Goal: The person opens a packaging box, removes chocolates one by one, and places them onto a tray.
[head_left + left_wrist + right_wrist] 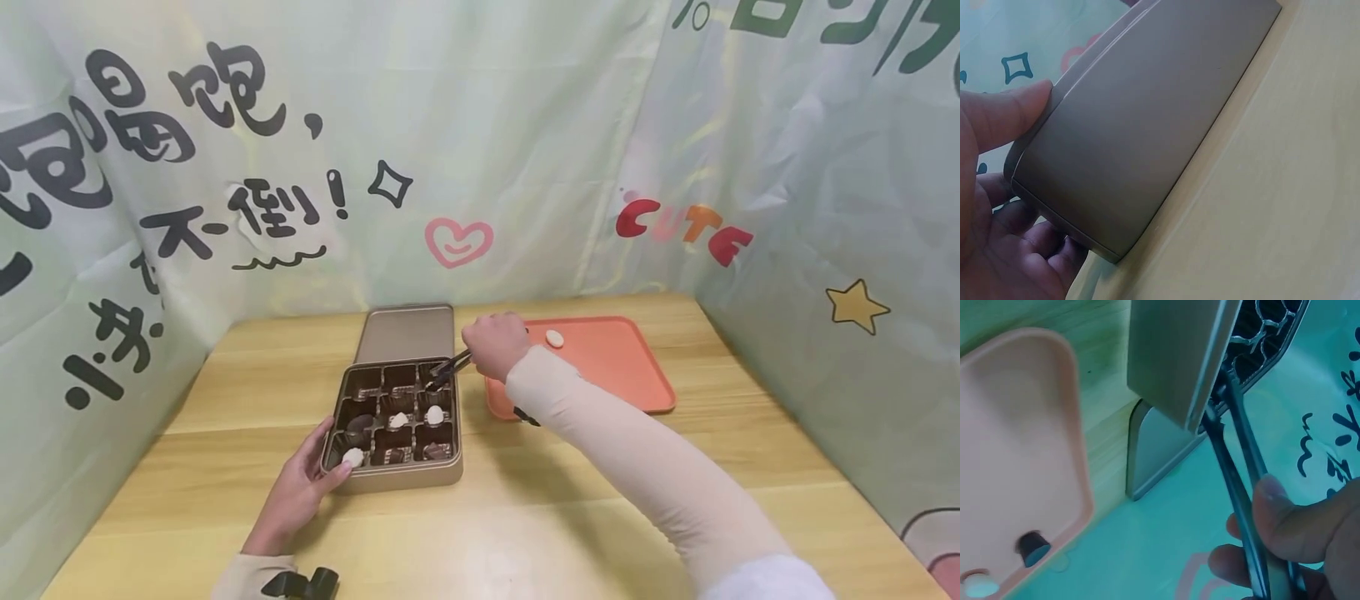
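A bronze metal box [397,477] with a dark divided insert stands on the table, holding several chocolates. White pieces include a round one [435,415] in the right column and another [352,457] at the front left corner; a large dark oval chocolate [361,425] lies in the left column. My left hand [294,498] grips the box's front left corner, thumb on the rim and fingers against the side. In my right hand [497,346] are metal tongs [1235,481], pinched between thumb and fingers, their tips inside the back right compartment. The box wall partly hides the tips in the right wrist view.
The box's flat lid [408,333] lies behind it. To the right is an orange tray [615,375], with a white oval piece [554,338] near its back edge and a dark piece [1034,549] beside that. Printed curtains [540,167] enclose the wooden table.
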A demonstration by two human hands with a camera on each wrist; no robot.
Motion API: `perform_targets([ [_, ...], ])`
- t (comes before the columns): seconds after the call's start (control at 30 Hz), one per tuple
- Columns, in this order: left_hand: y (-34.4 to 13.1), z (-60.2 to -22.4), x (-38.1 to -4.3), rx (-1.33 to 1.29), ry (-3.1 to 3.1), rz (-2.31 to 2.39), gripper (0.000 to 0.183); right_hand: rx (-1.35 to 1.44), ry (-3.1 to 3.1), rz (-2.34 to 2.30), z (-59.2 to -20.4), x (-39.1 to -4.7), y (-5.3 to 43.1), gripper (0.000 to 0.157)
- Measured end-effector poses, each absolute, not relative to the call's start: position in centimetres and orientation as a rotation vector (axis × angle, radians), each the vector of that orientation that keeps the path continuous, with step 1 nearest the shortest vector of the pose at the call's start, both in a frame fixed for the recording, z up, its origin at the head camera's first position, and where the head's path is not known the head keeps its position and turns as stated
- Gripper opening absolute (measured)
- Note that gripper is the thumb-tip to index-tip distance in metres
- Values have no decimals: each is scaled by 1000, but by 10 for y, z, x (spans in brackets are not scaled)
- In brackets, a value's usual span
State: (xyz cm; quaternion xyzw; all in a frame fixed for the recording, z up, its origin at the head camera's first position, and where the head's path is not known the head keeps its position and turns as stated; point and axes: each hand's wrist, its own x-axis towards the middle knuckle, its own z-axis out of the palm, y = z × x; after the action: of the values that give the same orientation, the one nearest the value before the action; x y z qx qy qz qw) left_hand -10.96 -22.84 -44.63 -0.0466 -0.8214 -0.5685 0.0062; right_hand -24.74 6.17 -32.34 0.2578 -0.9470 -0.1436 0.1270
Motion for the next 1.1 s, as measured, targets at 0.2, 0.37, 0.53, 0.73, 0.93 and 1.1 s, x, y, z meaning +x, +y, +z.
perform_targets([
  [0.2, -228, -446, -111, -137, -2573, -1777, 83, 742, -2815, -513, -320, -244, 42, 16],
  [0.37, -227, -446, -111, -152, -2552, -1806, 83, 743, -2830, -536, -322, -239, 35, 19],
  [0.53, -228, -445, -111, -161, -2556, -1806, 83, 719, -2783, -505, -326, -237, 35, 18],
  [0.73, -231, -446, -110, -165, -2551, -1809, 83, 714, -2745, -487, -326, -236, 38, 15],
  [0.93, -231, -447, -111, -186, -2549, -1805, 82, 688, -2765, -476, -322, -237, 46, 12],
  [1.1, -230, -446, -112, -183, -2553, -1807, 82, 674, -2763, -426, -320, -237, 52, 11],
])
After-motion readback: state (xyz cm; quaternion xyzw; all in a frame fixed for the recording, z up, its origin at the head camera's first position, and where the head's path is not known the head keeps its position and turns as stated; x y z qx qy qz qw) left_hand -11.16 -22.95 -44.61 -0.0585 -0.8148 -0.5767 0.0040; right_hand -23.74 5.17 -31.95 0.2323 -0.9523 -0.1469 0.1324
